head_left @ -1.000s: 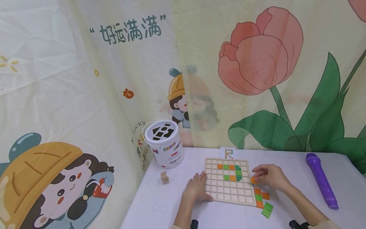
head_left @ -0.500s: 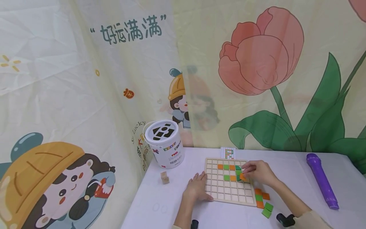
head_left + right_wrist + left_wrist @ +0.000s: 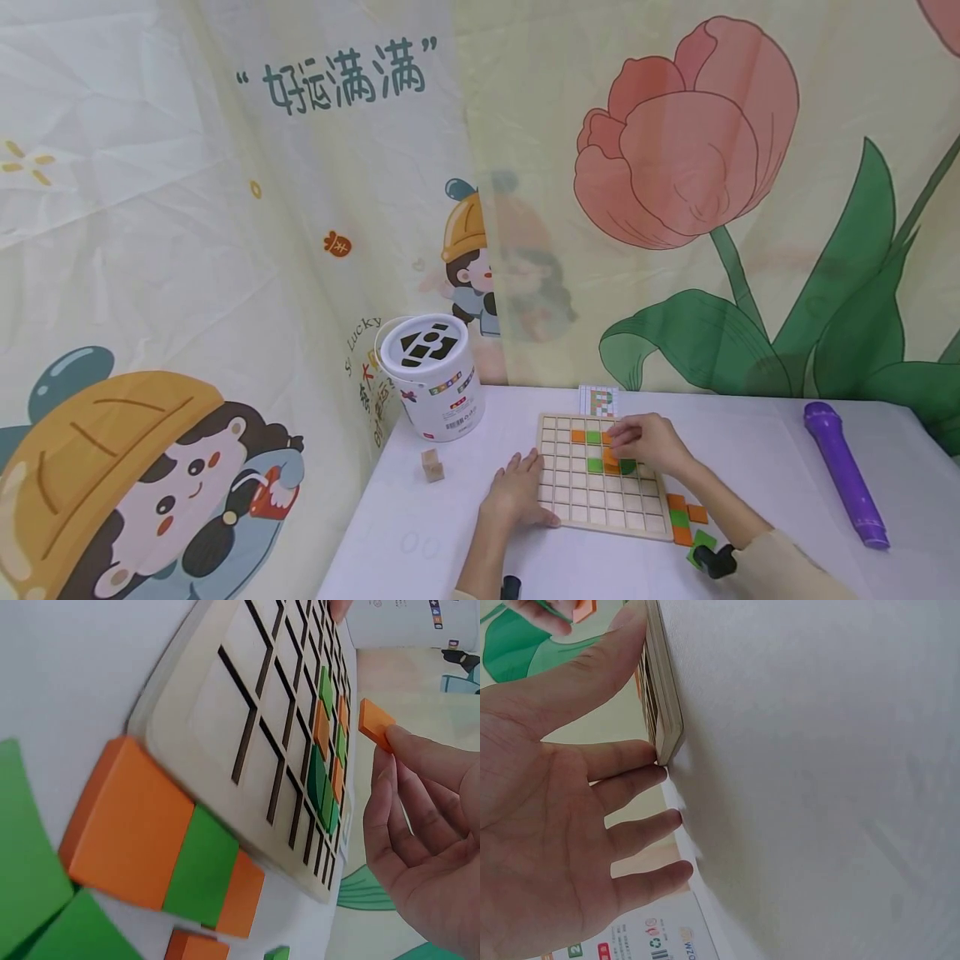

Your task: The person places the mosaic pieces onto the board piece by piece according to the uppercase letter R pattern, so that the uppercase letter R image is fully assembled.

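In the right wrist view, my right hand (image 3: 427, 802) pinches an orange square tile (image 3: 374, 721) between thumb and fingertips. This hand (image 3: 651, 442) is above the upper right part of a wooden grid board (image 3: 600, 508) in the head view. Orange and green tiles (image 3: 593, 437) sit in some of the board's cells, and my right fingers partly hide them. My left hand (image 3: 513, 492) rests at the board's left side, its fingers fairly straight. In the left wrist view, the thumb and index finger of that hand (image 3: 562, 795) touch the board's edge (image 3: 664, 690).
Several loose orange and green tiles (image 3: 677, 517) lie right of the board. A small pattern card (image 3: 599, 401) lies behind it. A white bucket (image 3: 433, 379) and small wooden blocks (image 3: 432, 467) stand at left, and a purple microphone (image 3: 846, 475) lies at right.
My right hand has moved left from beside the board to above its tiles, carrying the orange tile it picked up off the table. The left hand has stayed in place.
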Motion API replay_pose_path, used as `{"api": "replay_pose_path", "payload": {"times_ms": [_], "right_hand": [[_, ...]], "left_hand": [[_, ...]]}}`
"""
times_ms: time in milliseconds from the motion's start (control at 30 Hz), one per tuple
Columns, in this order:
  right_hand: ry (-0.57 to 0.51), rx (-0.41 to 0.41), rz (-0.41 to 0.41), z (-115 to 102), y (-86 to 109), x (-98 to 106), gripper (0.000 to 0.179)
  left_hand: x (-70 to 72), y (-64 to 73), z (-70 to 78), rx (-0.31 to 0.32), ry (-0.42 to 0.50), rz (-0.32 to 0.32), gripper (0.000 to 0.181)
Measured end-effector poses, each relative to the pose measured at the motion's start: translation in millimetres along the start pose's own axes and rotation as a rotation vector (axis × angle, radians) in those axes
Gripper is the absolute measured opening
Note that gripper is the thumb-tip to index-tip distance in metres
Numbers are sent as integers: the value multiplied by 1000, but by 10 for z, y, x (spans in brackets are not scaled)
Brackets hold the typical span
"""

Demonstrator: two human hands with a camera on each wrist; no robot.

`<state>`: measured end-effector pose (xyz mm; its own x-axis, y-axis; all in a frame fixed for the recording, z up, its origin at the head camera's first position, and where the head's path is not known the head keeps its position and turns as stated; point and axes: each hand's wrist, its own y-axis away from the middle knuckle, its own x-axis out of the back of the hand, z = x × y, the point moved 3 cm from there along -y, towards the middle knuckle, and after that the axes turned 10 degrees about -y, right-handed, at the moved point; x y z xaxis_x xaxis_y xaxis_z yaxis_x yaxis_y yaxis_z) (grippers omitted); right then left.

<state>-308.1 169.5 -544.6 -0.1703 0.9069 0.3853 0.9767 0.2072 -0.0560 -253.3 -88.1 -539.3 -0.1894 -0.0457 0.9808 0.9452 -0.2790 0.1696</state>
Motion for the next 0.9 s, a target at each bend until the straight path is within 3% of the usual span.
{"api": "replay_pose_path", "payload": {"times_ms": [167,467,900], "right_hand": [[-17,-21,-7,-52,-44,-134,25],[-20,15,-54,-74,-161,-314,23],[51,24,-37,-74,-260,-530,18]], "left_hand": [[-18,-12,-6,0,-10,-3,105],[-2,6,0,-4,-11,-5,105],[22,20,1,-4,0,-5,105]]}}
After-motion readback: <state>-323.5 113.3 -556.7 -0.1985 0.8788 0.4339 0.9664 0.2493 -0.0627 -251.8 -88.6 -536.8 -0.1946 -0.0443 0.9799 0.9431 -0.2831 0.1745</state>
